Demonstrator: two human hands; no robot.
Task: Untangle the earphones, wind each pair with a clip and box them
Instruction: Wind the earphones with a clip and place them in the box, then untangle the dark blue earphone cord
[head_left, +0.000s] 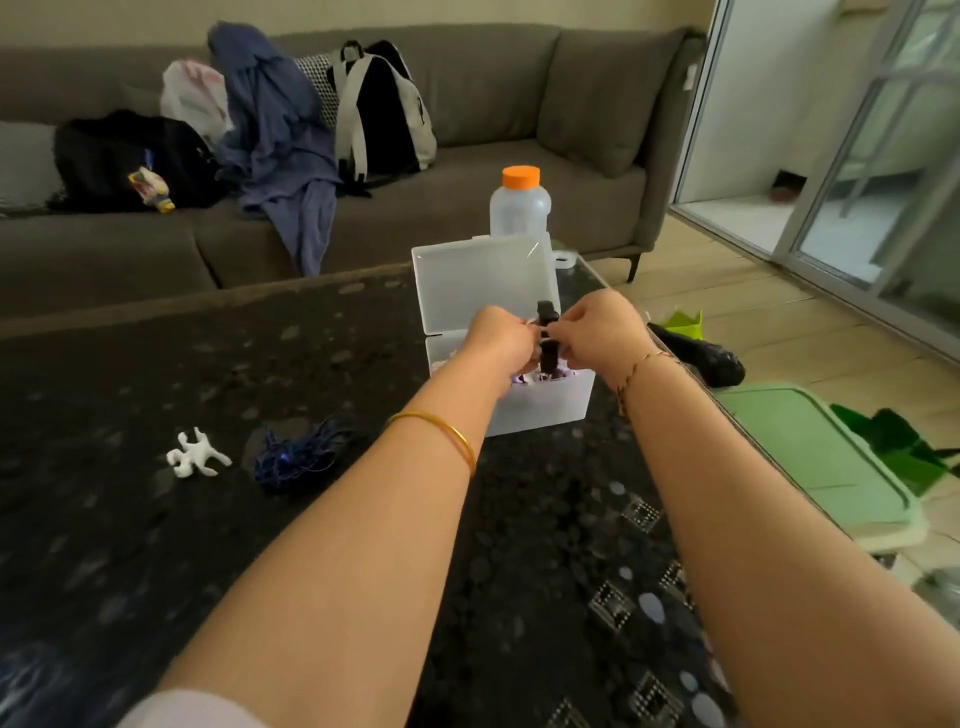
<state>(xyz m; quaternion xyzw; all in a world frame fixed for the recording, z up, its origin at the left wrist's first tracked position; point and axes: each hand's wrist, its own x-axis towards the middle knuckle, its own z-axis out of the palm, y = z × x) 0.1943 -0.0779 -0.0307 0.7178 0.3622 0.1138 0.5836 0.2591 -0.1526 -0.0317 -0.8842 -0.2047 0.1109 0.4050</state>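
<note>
Pinching black clip (546, 314) above white box (545, 410)

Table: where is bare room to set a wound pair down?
Bare: the table left of the box, beyond the white earphones and blue tangle; also the near stretch before them. Crowded: over the box, where the left hand and right hand hold a black clip; bottle behind.

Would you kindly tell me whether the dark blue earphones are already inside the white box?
No, the dark blue earphones lie in a tangle on the table, to the left of the open white box.
</note>
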